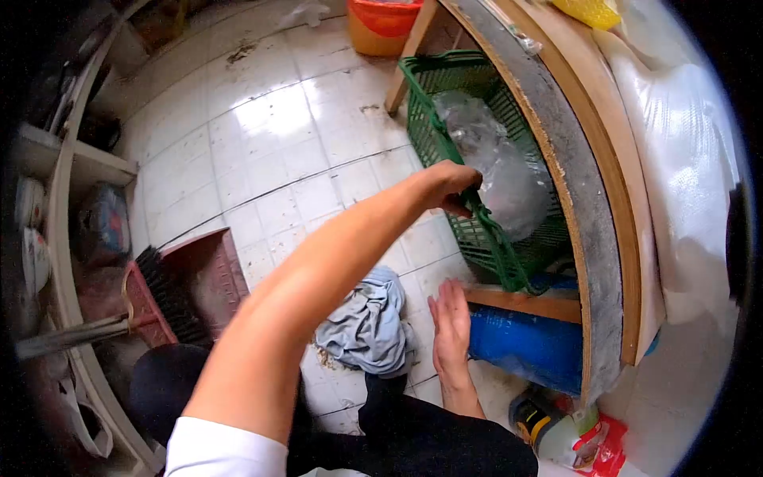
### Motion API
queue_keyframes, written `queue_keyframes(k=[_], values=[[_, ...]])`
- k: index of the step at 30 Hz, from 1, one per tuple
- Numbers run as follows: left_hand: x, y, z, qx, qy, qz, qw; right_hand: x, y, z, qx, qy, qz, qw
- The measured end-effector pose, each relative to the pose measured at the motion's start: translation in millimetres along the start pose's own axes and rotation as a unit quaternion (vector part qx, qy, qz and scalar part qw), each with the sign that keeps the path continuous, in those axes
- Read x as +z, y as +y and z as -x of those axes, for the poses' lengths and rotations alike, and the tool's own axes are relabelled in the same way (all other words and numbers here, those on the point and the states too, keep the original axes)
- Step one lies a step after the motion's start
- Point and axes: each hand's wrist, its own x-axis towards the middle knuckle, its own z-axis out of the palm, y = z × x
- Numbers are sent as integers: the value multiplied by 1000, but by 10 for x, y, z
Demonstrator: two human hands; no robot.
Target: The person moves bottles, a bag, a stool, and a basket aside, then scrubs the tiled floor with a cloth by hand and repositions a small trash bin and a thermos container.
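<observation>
My left hand reaches across from the lower left, its fingers curled over the rim of a green plastic basket. Crumpled clear plastic bags lie inside the basket, which stands partly under a low tabletop. My right hand is below it, fingers stretched out and holding nothing, close to the left end of a blue container. A wooden bar runs between the basket and the blue container. On the floor left of my right hand lies a crumpled grey-blue cloth.
A red dustpan with a black-bristled brush rests at the left, beside shelving. An orange bucket stands at the back. The tabletop edge overhangs the basket. Bottles and a red package sit at lower right.
</observation>
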Motion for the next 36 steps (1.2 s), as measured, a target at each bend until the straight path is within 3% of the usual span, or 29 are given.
queue_keyframes(k=[2,4,6,9,10,11,12,14,15,17,18,22,25,27,31,32,35,36], values=[[119,-96,115,56,65,48,995,43,190,15,-2,-32,42,999],[172,-167,212,45,55,42,997,56,321,70,-27,-71,68,995],[236,-290,213,95,61,34,993,50,311,202,-23,-61,122,990],[387,-318,189,86,166,31,982,-98,353,316,-64,-29,219,973],[336,-296,127,64,155,25,986,-122,391,308,-76,-33,232,969],[221,-266,148,120,85,-255,956,-156,383,295,-86,-18,247,965],[107,-231,167,211,56,-496,841,-231,364,385,-85,5,265,960],[135,-260,-68,140,-13,-191,971,-297,259,565,-88,47,276,956],[160,-282,-157,98,-26,-37,994,-284,139,621,-96,42,267,958],[267,-236,186,119,-17,-11,993,-444,55,769,-114,54,289,949],[267,-214,233,84,-20,-23,996,-579,25,871,-122,67,308,941],[372,-550,463,152,-14,11,988,-1331,-68,1328,-17,195,294,936],[475,-843,604,134,27,-47,989,-1796,-60,1559,0,316,225,922],[486,-1004,651,91,6,-146,985,-1809,-196,1579,113,327,54,937],[576,-1033,811,47,-81,-367,925,-1764,160,1411,193,230,-254,919],[588,-993,826,46,-93,-426,899,-1774,315,1304,151,225,-253,929],[415,-890,887,149,-135,-644,738,-1850,648,920,44,213,-254,942],[504,-738,1072,118,-136,-690,701,-1855,699,791,18,222,-263,939]])
